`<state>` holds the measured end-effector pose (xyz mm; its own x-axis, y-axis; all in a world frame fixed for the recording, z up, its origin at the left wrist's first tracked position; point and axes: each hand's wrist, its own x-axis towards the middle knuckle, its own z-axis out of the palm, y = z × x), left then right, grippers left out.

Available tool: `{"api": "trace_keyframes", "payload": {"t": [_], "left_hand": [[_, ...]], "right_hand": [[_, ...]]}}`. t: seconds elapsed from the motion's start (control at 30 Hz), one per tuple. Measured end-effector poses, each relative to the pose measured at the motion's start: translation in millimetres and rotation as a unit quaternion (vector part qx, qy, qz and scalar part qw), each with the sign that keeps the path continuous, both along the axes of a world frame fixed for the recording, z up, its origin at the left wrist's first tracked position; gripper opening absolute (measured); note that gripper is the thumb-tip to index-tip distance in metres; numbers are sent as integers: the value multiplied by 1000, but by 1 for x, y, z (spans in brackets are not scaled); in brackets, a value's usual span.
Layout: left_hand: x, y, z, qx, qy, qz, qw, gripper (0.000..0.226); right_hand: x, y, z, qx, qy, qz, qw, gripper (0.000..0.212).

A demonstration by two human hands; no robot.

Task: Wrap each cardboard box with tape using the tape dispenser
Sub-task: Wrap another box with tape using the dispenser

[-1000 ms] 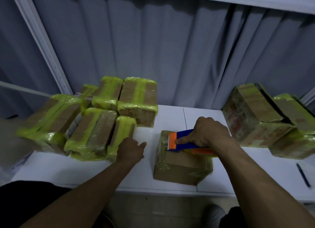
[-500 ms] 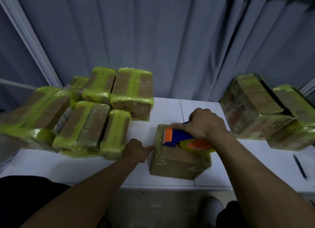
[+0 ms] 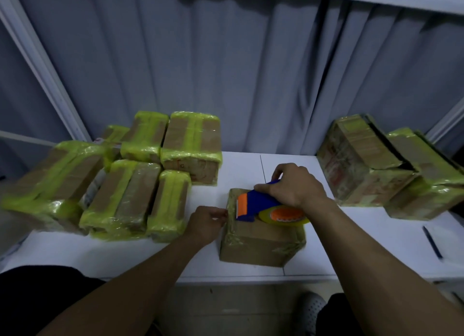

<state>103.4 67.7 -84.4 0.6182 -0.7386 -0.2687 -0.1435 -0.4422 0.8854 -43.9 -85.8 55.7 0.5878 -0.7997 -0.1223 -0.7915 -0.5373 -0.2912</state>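
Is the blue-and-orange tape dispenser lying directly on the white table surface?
No, the right hand holds the blue-and-orange tape dispenser on top of the brown cardboard box, above the white table.

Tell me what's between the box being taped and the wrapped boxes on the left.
Head view: only the left hand, fingers at the box edge, over bare table.

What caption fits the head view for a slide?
Right hand holds blue-and-orange tape dispenser on brown cardboard box; left hand touches the box's left edge.
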Motion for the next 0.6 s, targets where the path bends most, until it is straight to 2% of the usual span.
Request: {"api": "trace_keyframes", "payload": {"t": [0.1,0.2,0.33,0.43,0.47,0.6], "left_hand": [[-6,-2,4,11,83,-26,996,20],[-8,-3,4,40,114,-36,992,25],[-18,-4,11,67,170,-29,983,37],[-19,-5,7,69,211,-12,975,70],[-19,-5,4,66,205,-7,977,70],[-25,-7,16,73,131,-19,989,47]], "right_hand": [[-6,2,-4,-9,8,-38,999,66],[-11,0,-5,35,10,-38,999,71],[-19,-3,5,129,16,6,992,59],[-24,-9,8,166,2,15,986,48],[-25,-12,6,172,-12,9,985,47],[-30,-17,-1,156,-58,-20,986,56]]}}
